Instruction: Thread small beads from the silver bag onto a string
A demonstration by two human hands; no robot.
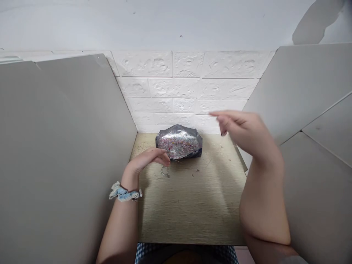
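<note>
My left hand (154,157), with a blue and white scrunchie (125,192) round the wrist, is bent down in front of a silvery bag (180,143) of small pink, white and clear beads. Its fingers are closed together; what they pinch is too fine to make out. Just under the fingertips is a small ring of clear beads (165,171); whether it hangs or lies on the table I cannot tell. A thin line shows beside the fingers. Raised to the right, my right hand (239,126) is blurred, thumb and fingers drawn together, their contents not visible.
The wood-grain tabletop (187,209) carries a few tiny specks and thread-like bits. Grey panels stand at the left (63,146) and right (316,110). Behind the bag rises a white brick-pattern wall (187,88). A checked cloth (144,253) shows below the front edge.
</note>
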